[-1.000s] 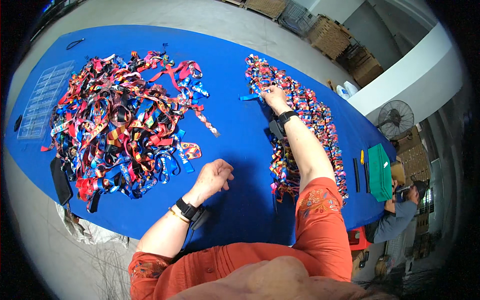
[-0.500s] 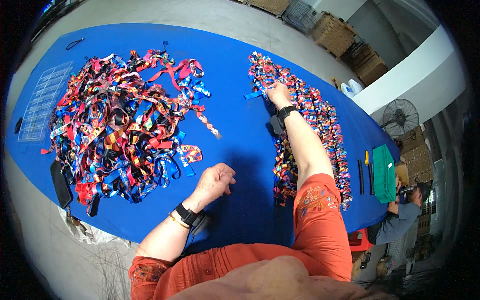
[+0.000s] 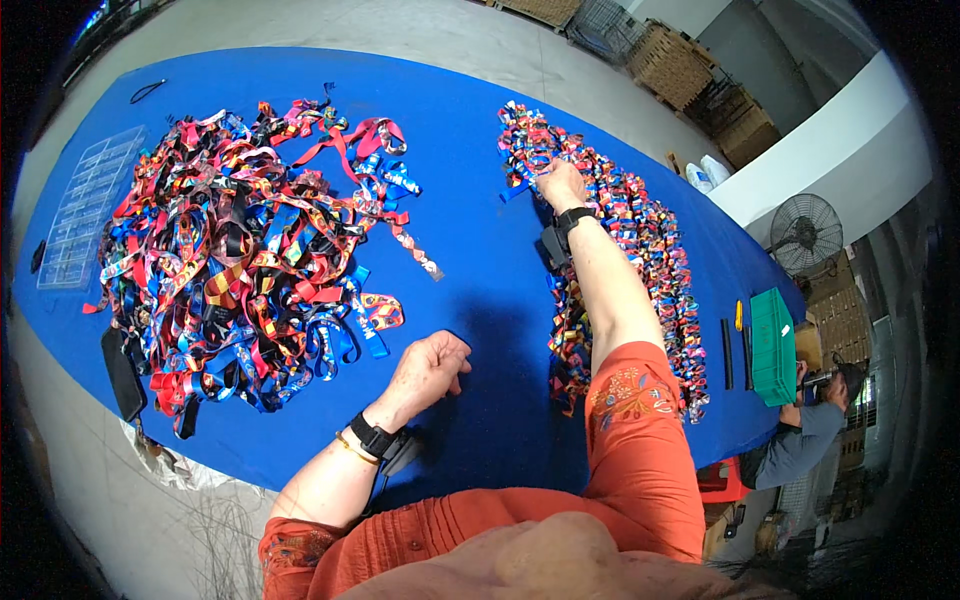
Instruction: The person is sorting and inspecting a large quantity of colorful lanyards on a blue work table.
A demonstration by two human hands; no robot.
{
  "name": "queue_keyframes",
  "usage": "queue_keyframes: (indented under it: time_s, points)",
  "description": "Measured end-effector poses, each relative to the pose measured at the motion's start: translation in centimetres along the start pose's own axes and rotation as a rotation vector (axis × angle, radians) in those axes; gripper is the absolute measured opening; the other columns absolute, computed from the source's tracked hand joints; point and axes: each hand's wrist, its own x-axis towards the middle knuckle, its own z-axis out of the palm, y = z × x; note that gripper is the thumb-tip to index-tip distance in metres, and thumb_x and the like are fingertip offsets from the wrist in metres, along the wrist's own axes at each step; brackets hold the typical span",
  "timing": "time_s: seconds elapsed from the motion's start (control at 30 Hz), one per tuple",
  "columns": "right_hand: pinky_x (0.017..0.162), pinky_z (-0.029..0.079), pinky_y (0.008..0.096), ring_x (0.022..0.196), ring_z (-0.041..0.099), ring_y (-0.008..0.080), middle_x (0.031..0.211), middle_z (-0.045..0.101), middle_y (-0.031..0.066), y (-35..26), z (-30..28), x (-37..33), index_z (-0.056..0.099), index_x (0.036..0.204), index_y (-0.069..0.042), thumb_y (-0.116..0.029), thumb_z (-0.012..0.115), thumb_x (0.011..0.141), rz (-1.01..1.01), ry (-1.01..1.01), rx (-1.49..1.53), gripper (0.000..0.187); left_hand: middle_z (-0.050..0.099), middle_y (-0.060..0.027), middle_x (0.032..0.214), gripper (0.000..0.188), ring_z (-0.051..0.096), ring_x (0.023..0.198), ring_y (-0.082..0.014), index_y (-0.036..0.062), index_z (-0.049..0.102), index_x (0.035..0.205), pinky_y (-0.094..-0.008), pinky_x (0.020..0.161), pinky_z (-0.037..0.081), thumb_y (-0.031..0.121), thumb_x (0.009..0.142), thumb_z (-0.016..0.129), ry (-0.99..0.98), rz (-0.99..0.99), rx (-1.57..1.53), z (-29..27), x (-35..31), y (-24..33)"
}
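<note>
A tangled heap of colourful printed straps, red, blue, black and yellow, fills the left part of the blue table. To the right lie long rows of bunched straps. At the far left edge of these rows, my right hand is closed on a blue strap, whose end pokes out to the left of the fingers. My left hand hovers over the cloth between heap and rows. Its fingers are curled in, and nothing shows in them.
A clear compartment box lies beyond the heap at left. On the right stand a green bin, black rods and a yellow tool. A co-worker's sleeve shows past the table's right edge, near a fan.
My right hand has shifted slightly to the right with the blue strap, whose end now sits closer to the rows. My left hand has hardly moved.
</note>
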Motion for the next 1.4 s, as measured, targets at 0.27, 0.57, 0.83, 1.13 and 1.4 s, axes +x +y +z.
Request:
queue_keyframes:
  time_s: [0.27, 0.57, 0.83, 1.13, 1.4]
  points:
    - [0.090, 0.052, 0.0426, 0.107, 0.066, 0.0292, 0.111, 0.070, 0.0119, 0.0, 0.2, 0.1, 0.073, 0.099, -0.017, -0.022, 0.066, 0.081, 0.032, 0.011, 0.015, 0.020, 0.067, -0.0017, 0.086, 0.015, 0.060, 0.059, -0.0058, 0.0056, 0.060, 0.102, -0.0202, 0.048, 0.044, 0.018, 0.099, 0.053, 0.000, -0.006, -0.009, 0.1, -0.2, 0.3]
    - [0.091, 0.053, 0.0446, 0.110, 0.065, 0.0335, 0.115, 0.068, 0.0179, -1.0, 0.0, -0.2, 0.071, 0.107, -0.007, -0.025, 0.067, 0.081, 0.058, 0.008, -0.065, 0.032, 0.067, -0.0016, 0.085, 0.014, 0.060, 0.058, -0.0063, 0.0056, 0.060, 0.102, -0.0207, 0.048, 0.044, 0.017, 0.099, 0.052, 0.004, 0.012, -0.010, 0.0, -0.2, 0.2]
    - [0.091, 0.053, 0.0442, 0.110, 0.064, 0.0339, 0.116, 0.067, 0.0188, -0.6, -0.4, -0.2, 0.070, 0.110, -0.005, -0.025, 0.068, 0.081, 0.024, 0.000, -0.051, 0.035, 0.067, -0.0017, 0.086, 0.013, 0.059, 0.058, -0.0061, 0.0067, 0.060, 0.103, -0.0205, 0.048, 0.044, 0.016, 0.099, 0.051, -0.003, -0.003, -0.028, 0.1, -0.1, -0.1]
    - [0.092, 0.053, 0.0421, 0.110, 0.064, 0.0327, 0.117, 0.067, 0.0183, -0.6, -3.9, -0.8, 0.071, 0.108, -0.005, -0.024, 0.067, 0.081, 0.062, 0.033, -0.079, 0.033, 0.067, -0.0018, 0.085, 0.015, 0.059, 0.058, -0.0060, 0.0070, 0.059, 0.102, -0.0205, 0.048, 0.045, 0.019, 0.100, 0.051, -0.013, -0.012, 0.021, 0.1, -0.1, 0.4]
    - [0.095, 0.050, 0.0425, 0.114, 0.062, 0.0327, 0.120, 0.066, 0.0155, -0.5, -6.3, -2.1, 0.070, 0.112, -0.010, -0.027, 0.060, 0.087, 0.052, -0.031, -0.137, 0.032, 0.068, -0.0053, 0.087, 0.016, 0.060, 0.057, -0.0076, 0.0025, 0.060, 0.105, -0.0215, 0.046, 0.045, 0.015, 0.098, 0.052, -0.009, 0.028, 0.021, -0.1, 0.1, 0.0]
